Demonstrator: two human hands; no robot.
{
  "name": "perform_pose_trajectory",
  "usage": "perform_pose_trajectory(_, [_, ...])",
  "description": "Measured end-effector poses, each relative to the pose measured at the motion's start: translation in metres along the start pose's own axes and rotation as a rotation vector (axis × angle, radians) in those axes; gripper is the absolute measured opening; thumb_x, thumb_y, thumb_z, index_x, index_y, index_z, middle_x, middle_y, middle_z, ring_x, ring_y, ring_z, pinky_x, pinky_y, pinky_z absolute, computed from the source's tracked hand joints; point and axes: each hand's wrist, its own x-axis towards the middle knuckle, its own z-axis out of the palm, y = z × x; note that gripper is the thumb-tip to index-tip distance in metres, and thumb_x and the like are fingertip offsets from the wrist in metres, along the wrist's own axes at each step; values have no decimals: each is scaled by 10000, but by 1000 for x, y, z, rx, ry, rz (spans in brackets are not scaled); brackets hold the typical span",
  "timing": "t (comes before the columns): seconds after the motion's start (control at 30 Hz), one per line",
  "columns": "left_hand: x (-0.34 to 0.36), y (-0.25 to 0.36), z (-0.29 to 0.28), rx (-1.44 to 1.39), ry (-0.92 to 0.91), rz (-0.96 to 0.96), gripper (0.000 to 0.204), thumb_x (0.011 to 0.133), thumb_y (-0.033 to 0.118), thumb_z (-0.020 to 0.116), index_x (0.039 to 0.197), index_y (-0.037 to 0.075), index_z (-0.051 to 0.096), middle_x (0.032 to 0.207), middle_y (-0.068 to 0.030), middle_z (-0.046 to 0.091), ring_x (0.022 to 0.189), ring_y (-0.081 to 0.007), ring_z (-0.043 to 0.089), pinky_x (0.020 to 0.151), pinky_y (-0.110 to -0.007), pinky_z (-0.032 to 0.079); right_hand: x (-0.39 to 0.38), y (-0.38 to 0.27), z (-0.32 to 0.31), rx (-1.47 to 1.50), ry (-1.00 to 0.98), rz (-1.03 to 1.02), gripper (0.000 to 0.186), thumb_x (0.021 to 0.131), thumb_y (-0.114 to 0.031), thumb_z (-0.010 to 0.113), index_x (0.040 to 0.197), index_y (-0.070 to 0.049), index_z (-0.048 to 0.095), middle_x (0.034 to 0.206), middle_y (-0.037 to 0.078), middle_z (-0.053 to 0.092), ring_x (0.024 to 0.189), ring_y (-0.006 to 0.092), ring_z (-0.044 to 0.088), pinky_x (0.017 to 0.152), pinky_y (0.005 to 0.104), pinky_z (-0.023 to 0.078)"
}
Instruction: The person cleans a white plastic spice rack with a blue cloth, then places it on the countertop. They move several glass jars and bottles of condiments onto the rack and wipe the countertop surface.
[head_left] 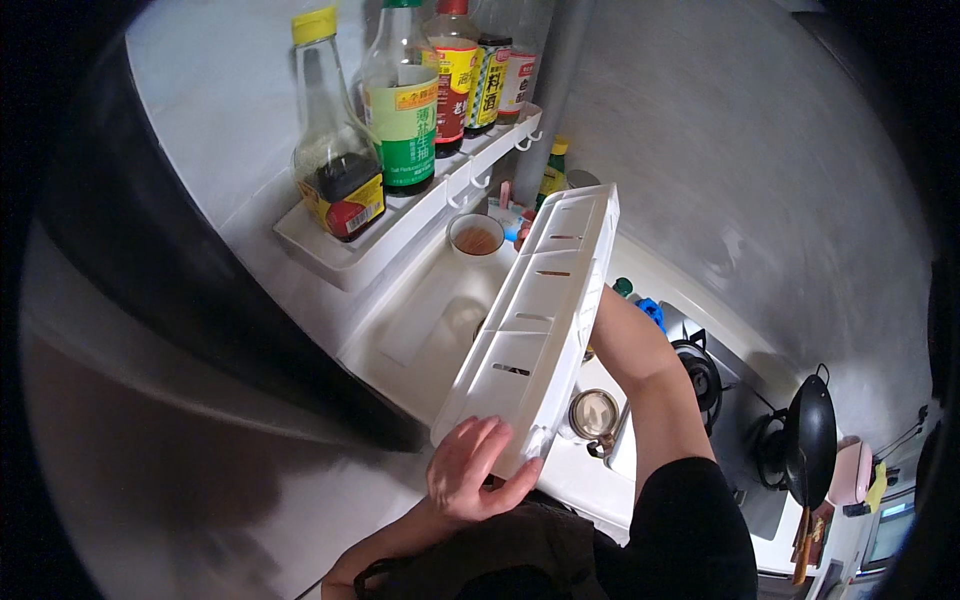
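A long white plastic shelf rack with narrow slots is held up at a slant in front of me. My left hand grips its near end, with the fingers over the edge and the thumb apart at the corner. My right forearm reaches behind the rack. Most of my right hand is hidden there; a bit of it shows past the far left edge, and skin shows through the slots. A similar white wall shelf with hooks carries several sauce bottles, among them a yellow-capped one and a green-labelled one.
Below lies a white counter with a small bowl of thin sticks and a round glass jar. To the right are a gas stove, a black wok and a pink container. A dark curved edge runs along the left.
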Motion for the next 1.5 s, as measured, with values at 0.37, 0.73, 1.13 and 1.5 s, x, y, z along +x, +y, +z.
perform_pose_trajectory(0.37, [-11, -15, -7, 154, -42, -128, 352, 585, 63, 590, 931, 75, 653, 1059, -177, 501, 896, -320, 558, 776, -462, 500, 1, 7, -5, -4, 133, -66, 469, 862, -256, 513, 1267, -46, 409, 1013, 113, 550, 943, 243, 516, 833, 350, 444])
perform_pose_trajectory(0.73, [-8, -18, -11, 261, -117, -231, 479, 563, 61, 631, 1035, 139, 650, 1085, -152, 470, 892, -314, 554, 806, -461, 490, 12, 11, -19, -18, 372, -151, 468, 866, -232, 507, 1278, -43, 391, 1034, 115, 546, 967, 260, 515, 847, 373, 441])
perform_pose_trajectory(1.13, [-8, -39, -25, 248, -192, -655, 630, 602, 52, 641, 1195, 228, 524, 1127, -162, 375, 964, -358, 506, 765, -405, 476, 37, 27, -41, -126, 1047, -302, 468, 872, -206, 500, 1290, -40, 371, 1058, 117, 542, 992, 279, 514, 861, 398, 438])
perform_pose_trajectory(1.5, [-33, -94, -7, 42, 84, -817, 519, 650, -62, 580, 1135, 117, 541, 1024, -142, 415, 930, -317, 486, 825, -370, 414, 35, 36, -40, -389, 1348, -106, 606, 847, -156, 534, 1359, -72, 223, 1140, 134, 512, 1004, 299, 518, 834, 461, 444])
